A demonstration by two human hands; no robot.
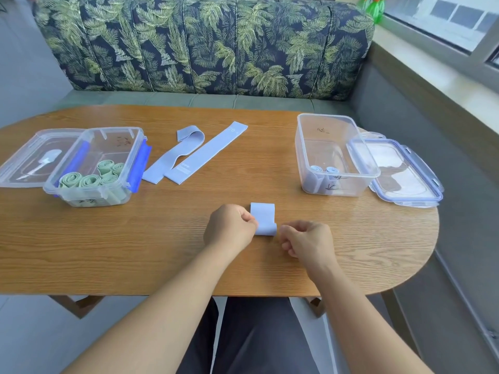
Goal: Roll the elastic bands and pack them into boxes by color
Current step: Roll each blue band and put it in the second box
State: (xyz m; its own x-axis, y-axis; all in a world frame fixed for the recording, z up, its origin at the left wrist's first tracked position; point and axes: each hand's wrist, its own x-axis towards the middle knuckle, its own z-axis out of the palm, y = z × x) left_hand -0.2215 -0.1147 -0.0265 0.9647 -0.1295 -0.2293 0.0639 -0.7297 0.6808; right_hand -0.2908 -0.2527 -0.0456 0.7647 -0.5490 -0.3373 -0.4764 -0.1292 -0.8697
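A light blue elastic band (263,217), partly rolled up at its near end, lies on the wooden table (135,238) in front of me. My left hand (229,228) pinches the roll's left end with curled fingers. My right hand (305,242) is curled at the roll's right end; whether it touches the band is hard to tell. Two more blue bands (189,155) lie flat and unrolled further back. The left clear box (94,168) holds several green rolls. The right clear box (334,157) holds two blue rolls.
The left box's lid (29,157) lies beside it at the far left, and the right box's blue-rimmed lid (402,171) leans at its right. A leaf-patterned sofa (205,44) stands behind the table. A window sill runs along the right.
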